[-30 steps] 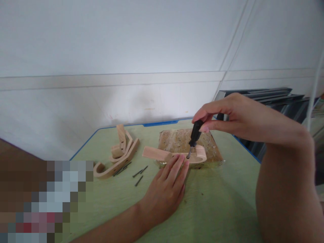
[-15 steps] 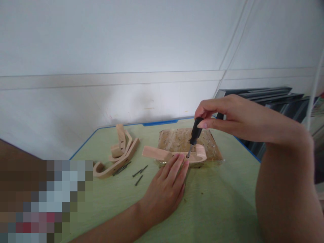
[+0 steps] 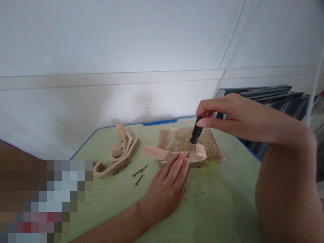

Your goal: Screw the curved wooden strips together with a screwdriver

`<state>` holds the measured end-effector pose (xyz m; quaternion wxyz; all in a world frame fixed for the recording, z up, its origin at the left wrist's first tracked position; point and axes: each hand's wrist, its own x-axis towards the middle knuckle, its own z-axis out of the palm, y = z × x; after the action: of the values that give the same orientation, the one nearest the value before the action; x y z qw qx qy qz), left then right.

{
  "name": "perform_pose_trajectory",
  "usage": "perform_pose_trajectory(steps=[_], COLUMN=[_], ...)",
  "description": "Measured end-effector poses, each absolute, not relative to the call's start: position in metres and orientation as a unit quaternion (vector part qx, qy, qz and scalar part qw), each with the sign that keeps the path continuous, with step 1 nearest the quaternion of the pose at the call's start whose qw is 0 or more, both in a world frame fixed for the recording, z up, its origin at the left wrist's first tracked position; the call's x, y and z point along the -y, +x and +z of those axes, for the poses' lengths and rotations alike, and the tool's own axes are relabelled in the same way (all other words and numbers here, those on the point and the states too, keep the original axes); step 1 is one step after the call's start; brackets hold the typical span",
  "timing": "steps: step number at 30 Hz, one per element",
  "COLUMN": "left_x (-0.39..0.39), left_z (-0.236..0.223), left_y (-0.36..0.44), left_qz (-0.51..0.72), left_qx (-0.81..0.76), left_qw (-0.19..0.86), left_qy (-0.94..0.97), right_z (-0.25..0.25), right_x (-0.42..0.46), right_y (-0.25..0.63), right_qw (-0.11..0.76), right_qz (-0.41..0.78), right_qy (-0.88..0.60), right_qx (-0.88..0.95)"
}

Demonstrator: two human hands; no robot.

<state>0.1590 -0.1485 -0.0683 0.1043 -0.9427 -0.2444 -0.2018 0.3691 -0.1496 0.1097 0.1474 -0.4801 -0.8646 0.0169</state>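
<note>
My right hand [image 3: 227,116] pinches the top of a small black-handled screwdriver [image 3: 195,134], which stands nearly upright with its tip on a curved wooden hook piece [image 3: 174,153]. That piece lies across the front of a brown cork-like block [image 3: 210,145] on the green table [image 3: 217,202]. My left hand [image 3: 165,187] lies flat on the table with straight fingers, the fingertips pressing on the wooden piece beside the screwdriver's tip.
A pile of similar curved wooden pieces [image 3: 118,152] lies at the left of the table, with several dark screws [image 3: 138,173] loose beside it. A white wall rises behind the table's blue-edged far side. Dark flat panels [image 3: 265,92] are stacked at the right.
My right hand has shifted slightly upward and its fingers have turned on the screwdriver's handle. The left hand and the wooden piece have stayed in place.
</note>
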Motion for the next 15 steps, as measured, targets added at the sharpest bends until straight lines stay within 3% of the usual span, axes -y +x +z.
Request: perform_pose_trajectory(steps=[15], left_x=[0.1487], left_z=[-0.0674], left_y=[0.1592], left_qz=[-0.203], left_qx=[0.241], left_qw=[0.104], left_qy=[-0.944], right_z=[0.1087], right_x=[0.1489], right_y=[0.3671], right_qw=[0.179], right_qz=[-0.001], right_qy=[-0.467], right_qx=[0.866])
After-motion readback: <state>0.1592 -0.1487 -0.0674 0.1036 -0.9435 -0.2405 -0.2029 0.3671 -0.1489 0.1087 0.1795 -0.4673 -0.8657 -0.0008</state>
